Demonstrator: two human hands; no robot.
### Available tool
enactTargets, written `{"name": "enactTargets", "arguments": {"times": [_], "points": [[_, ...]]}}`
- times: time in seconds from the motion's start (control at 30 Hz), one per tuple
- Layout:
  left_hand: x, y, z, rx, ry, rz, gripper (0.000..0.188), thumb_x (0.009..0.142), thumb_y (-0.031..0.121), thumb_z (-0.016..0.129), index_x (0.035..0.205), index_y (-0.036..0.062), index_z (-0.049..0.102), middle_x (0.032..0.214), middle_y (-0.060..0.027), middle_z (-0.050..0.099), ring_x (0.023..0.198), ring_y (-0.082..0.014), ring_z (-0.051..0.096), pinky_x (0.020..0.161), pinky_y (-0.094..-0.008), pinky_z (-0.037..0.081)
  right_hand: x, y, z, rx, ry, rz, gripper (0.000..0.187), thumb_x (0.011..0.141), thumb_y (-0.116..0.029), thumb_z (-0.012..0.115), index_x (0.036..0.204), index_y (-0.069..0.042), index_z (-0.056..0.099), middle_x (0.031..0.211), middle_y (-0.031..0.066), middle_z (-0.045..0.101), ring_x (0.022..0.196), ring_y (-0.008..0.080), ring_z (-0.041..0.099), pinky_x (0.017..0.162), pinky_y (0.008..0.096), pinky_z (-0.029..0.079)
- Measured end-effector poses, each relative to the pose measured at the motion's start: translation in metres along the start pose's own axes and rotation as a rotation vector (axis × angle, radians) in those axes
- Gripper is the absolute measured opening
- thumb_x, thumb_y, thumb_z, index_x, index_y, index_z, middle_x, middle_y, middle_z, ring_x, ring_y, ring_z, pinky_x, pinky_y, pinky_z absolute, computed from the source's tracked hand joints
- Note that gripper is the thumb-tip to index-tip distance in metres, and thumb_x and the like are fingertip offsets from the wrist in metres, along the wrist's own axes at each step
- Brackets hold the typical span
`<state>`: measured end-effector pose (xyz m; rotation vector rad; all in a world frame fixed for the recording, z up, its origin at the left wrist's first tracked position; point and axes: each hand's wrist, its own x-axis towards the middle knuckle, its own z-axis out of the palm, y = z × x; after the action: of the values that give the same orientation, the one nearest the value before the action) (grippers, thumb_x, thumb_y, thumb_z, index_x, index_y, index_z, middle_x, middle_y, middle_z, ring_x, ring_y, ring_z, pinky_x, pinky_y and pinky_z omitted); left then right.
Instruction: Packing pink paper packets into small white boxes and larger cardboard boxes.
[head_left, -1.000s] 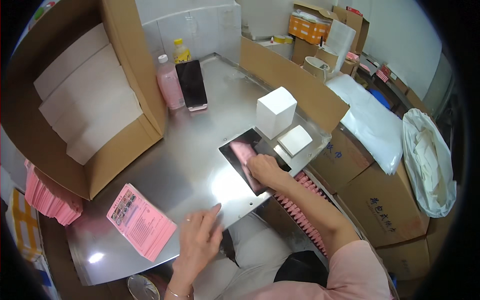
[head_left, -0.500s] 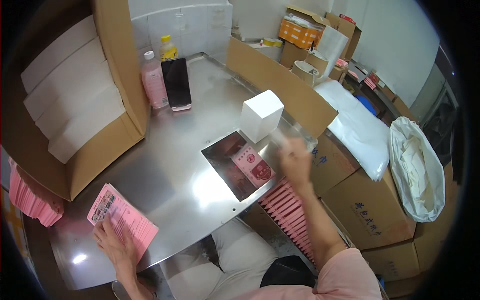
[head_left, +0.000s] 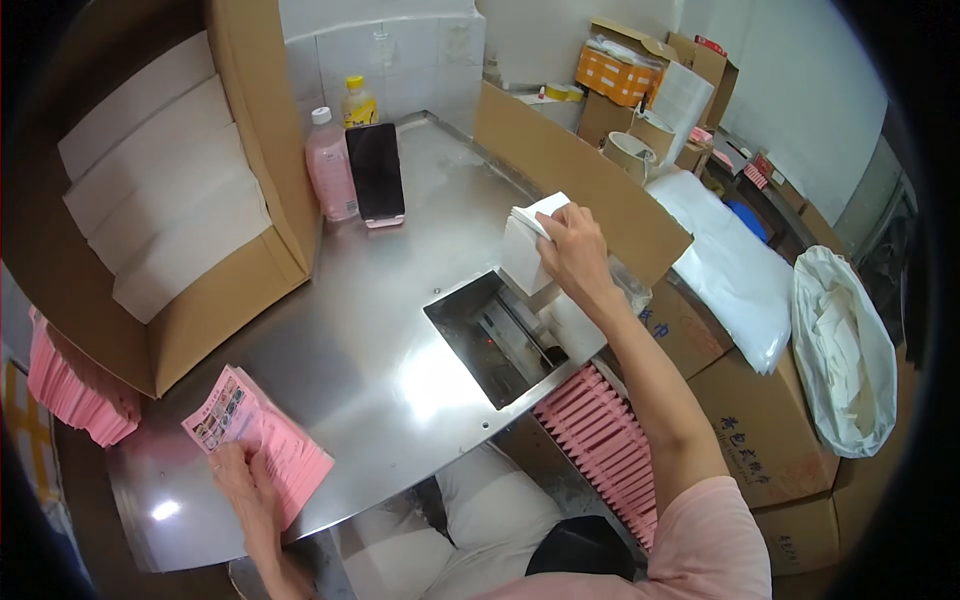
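Note:
My left hand (head_left: 246, 485) rests on a stack of pink printed paper sleeves (head_left: 290, 465) near the table's front left, its fingers bent and slightly apart on the top one. At the far right of the opening, my right hand (head_left: 577, 250) pinches the top of a white stack of folded tissues (head_left: 522, 256), thumb at the near side. How many it grips is hidden. Next to this stack, a rectangular opening (head_left: 470, 345) in the steel tabletop (head_left: 370, 330) shows a metal mechanism and a small red light inside.
At the left, a cardboard box (head_left: 290, 235) holds white tissue stacks; pink sleeves (head_left: 80, 385) lie beside it. A phone (head_left: 376, 175) leans by two bottles. Pink packs (head_left: 600, 440) line up below the table's right edge. A cardboard flap (head_left: 580, 180) stands behind my right hand.
The pink pack that lay in the opening is gone from it. My right hand has moved up onto the white stack and grips its top. My left fingers have drawn in over the sleeves.

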<state>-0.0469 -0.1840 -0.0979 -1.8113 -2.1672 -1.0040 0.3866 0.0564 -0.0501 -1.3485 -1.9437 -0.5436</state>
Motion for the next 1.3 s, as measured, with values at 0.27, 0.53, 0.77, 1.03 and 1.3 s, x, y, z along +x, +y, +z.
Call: {"name": "enactTargets", "arguments": {"times": [0.27,0.53,0.77,1.03,1.3], "points": [[0.010,0.084,0.024,-0.160,-0.107,0.478,0.016,0.079,0.002,0.061,0.094,0.0050,0.057,0.096,-0.0162,0.053,0.091,-0.0356,0.052,0.081,-0.0444,0.042,0.002,-0.005,0.006,0.027,-0.042,0.033,0.022,0.085,-0.020,0.069,0.098,-0.002,0.073,0.086,0.0137,0.057,0.086,0.0306,0.058,0.077,0.0434,0.049],[-0.010,0.158,0.068,-0.266,-0.407,0.436,0.021,0.080,0.005,0.067,0.098,0.0030,0.058,0.105,-0.0193,0.054,0.101,-0.0379,0.052,0.086,-0.0498,0.042,-0.011,-0.011,-0.005,0.064,0.097,-0.011,0.034,0.081,-0.002,0.064,0.114,-0.003,0.067,0.099,0.0178,0.061,0.094,0.0354,0.059,0.084,0.0469,0.047],[-0.002,0.121,0.059,-0.280,-0.381,0.400,0.070,0.067,0.026,0.080,0.126,-0.0034,0.055,0.147,-0.0283,0.040,0.132,-0.0513,0.041,0.105,-0.0569,0.037,-0.135,-0.155,-0.053,0.601,-0.174,-0.701,0.038,0.083,-0.014,0.058,0.119,-0.001,0.062,0.109,0.0147,0.061,0.116,0.0344,0.059,0.109,0.0662,0.032],[0.006,0.149,0.071,-0.067,-0.219,0.287,0.086,0.071,0.042,0.078,0.141,0.0041,0.045,0.156,-0.0279,0.027,0.142,-0.0500,0.026,0.108,-0.0637,0.028,-0.079,-0.170,-0.020,0.411,-0.413,-0.496,0.026,0.077,-0.010,0.064,0.101,-0.002,0.067,0.092,0.0126,0.066,0.091,0.0320,0.065,0.101,0.0551,0.044],[-0.005,0.154,0.070,0.104,-0.288,0.199,0.058,0.076,0.046,0.073,0.121,0.0115,0.063,0.131,-0.0227,0.052,0.117,-0.0418,0.046,0.090,-0.0519,0.036,-0.004,-0.025,-0.006,-0.147,0.116,-0.108,0.036,0.084,-0.017,0.069,0.116,-0.002,0.065,0.100,0.0154,0.063,0.103,0.0337,0.059,0.090,0.0472,0.045]]}}
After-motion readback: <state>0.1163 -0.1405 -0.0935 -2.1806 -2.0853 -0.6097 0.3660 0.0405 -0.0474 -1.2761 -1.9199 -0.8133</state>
